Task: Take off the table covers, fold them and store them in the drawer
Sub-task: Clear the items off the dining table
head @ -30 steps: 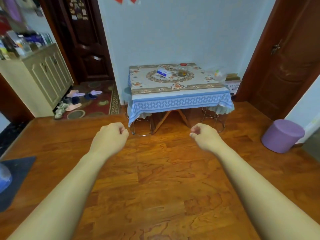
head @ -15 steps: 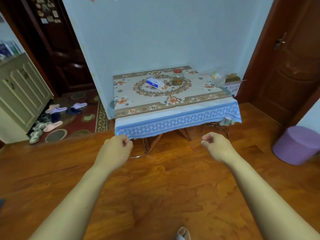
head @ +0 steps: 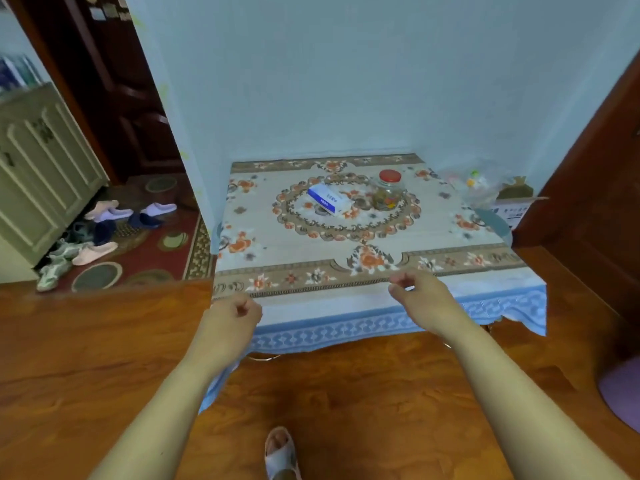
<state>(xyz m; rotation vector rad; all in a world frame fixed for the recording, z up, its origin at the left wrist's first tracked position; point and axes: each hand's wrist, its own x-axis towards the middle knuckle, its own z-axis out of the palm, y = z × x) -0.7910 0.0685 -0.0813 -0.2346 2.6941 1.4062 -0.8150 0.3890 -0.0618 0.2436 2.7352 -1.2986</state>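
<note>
Both hands (head: pixel 228 317) loosely curled, empty

Table cover (head: pixel 287 244) is lying just ahead of both hands, w/ left hand (head: pixel 230 315) hovering at its near-left corner and right hand (head: pixel 424 299) over its near edge. Box (head: pixel 329 199) and jar (head: pixel 388 192) are sitting on it beyond the hands, box left of jar. Slippers (head: pixel 104 230) are lying far left of left hand, a stool (head: pixel 623 393) right of right hand.

Bare forearms, no sleeves; one foot wears a pale strapped slipper (head: pixel 280 455).
</note>
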